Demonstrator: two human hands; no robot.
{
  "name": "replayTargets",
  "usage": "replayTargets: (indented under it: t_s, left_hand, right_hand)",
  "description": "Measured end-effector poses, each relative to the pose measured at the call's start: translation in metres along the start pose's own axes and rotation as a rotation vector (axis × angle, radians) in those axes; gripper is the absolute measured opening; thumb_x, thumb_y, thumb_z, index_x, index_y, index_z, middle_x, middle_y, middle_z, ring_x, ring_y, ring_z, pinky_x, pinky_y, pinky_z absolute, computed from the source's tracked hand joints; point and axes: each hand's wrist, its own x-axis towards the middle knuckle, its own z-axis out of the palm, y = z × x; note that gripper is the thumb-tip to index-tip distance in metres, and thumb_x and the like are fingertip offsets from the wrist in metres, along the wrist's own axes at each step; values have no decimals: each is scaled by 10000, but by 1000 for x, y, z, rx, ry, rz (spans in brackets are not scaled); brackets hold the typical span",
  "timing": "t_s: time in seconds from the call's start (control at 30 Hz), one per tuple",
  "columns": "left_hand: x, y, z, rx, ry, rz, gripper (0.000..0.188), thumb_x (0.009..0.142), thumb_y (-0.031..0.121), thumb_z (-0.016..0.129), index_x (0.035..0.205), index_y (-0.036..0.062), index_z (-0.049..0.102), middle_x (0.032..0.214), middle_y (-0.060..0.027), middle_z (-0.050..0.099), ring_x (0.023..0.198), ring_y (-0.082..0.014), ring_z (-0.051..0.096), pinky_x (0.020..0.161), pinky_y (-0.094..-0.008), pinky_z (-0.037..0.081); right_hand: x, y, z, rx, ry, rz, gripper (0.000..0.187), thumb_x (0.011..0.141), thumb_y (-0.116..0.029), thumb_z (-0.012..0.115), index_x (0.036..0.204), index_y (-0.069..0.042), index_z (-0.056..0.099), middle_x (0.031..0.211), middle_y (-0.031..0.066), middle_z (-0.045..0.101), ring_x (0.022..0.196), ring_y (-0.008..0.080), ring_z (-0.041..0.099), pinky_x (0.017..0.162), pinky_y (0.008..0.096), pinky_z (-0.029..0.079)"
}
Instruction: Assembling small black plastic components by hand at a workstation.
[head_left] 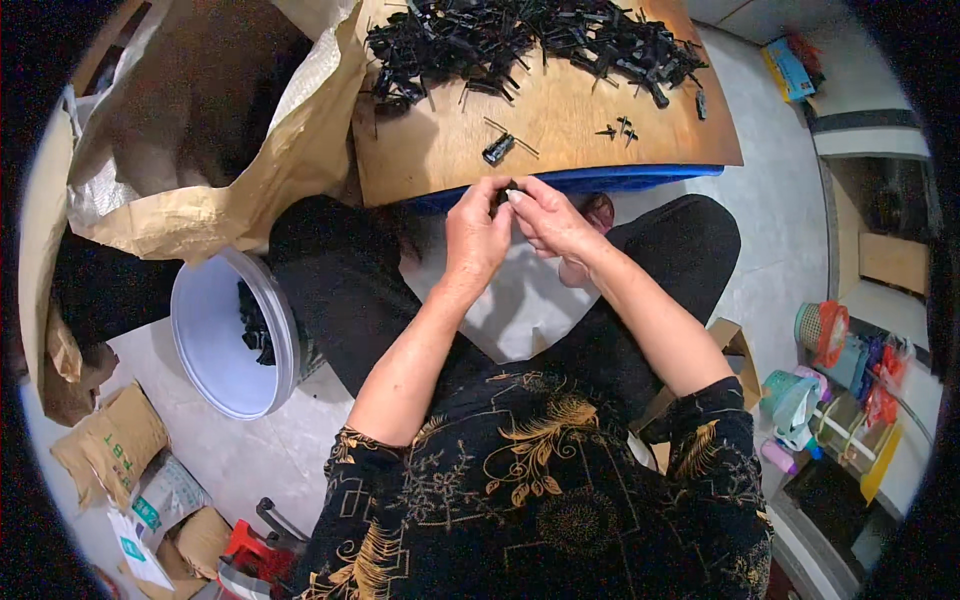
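Observation:
My left hand (476, 230) and my right hand (556, 222) meet in front of the near edge of the wooden board (420, 158). Both are closed, fingertips together, around a small black part (504, 190); the fingers cover most of it, so its shape cannot be made out. Just beyond them on the board lies a black cylinder with long thin metal leads (498, 149), like a capacitor. Farther back is a wide heap of black parts with leads (580, 42). A few small dark pieces with pins (622, 130) lie apart to the right, near a single greyish part (701, 104).
Left of the board gapes a large tan paper sack (190, 215). A white bucket (222, 350) with black parts inside stands by my left leg. Something blue (640, 178) shows under the board. Tan packages (112, 440) lie lower left; baskets and bags (822, 335) stand at right.

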Motion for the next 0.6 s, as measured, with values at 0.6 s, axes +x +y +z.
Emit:
replayTargets:
  t_s: [0.6]
  left_hand:
    - [-1,14,-34,-977,-185,-445,338,842,57,524,1166,-1,449,876,-98,596,618,-132,607,445,-182,428]
  right_hand:
    - [-22,-2,-8,18,-17,-388,215,899,-226,513,983,-28,509,746,7,547,486,27,424,425,152,328]
